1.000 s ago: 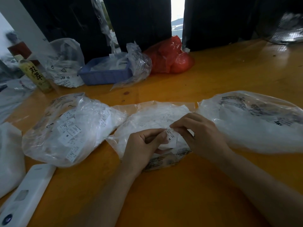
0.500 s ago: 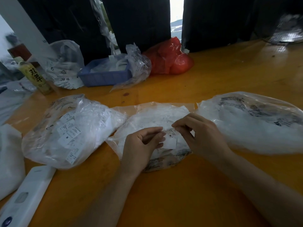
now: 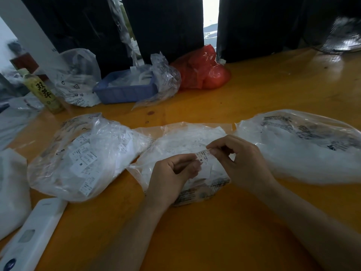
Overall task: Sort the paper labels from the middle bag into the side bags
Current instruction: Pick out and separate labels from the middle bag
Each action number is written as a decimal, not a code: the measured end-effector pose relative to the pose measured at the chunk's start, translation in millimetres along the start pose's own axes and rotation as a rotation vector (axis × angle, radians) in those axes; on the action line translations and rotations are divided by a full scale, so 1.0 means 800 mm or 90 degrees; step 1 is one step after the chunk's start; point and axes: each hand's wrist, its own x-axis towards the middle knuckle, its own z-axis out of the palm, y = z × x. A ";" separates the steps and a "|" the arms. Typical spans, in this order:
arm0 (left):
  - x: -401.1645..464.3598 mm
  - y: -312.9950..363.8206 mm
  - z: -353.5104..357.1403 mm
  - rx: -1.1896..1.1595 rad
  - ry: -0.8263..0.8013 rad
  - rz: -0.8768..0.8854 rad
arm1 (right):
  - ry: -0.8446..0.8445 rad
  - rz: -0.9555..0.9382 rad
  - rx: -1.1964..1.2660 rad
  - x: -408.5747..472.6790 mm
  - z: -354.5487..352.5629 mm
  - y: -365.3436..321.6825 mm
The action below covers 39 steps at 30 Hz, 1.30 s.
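Note:
Three clear plastic bags lie in a row on the orange table. The middle bag (image 3: 181,141) holds white paper labels. The left bag (image 3: 82,153) is full of printed labels, and the right bag (image 3: 300,145) looks whitish inside. Over the middle bag, a small white paper label (image 3: 203,156) printed with an "M" is stretched between my two hands. My left hand (image 3: 172,175) pinches its left end with curled fingers. My right hand (image 3: 240,161) pinches its right end between thumb and fingertips.
At the back stand a blue tray (image 3: 125,90) with plastic wrapping, a red bag (image 3: 203,71), another clear bag (image 3: 76,79) and a yellow-green bottle (image 3: 43,92). A white flat device (image 3: 33,235) lies at the near left. Dark panels close off the far side.
The label has come up a little from the middle bag. My hands have drawn slightly apart, so the label now spans between them.

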 end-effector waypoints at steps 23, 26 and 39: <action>0.000 0.008 0.002 -0.106 -0.001 -0.027 | 0.020 0.082 0.061 -0.003 -0.001 -0.009; 0.001 0.006 0.002 -0.101 0.006 -0.027 | 0.013 0.076 0.045 -0.003 0.000 -0.006; 0.002 0.002 0.001 -0.033 0.056 -0.006 | -0.067 0.048 -0.046 -0.005 0.004 -0.001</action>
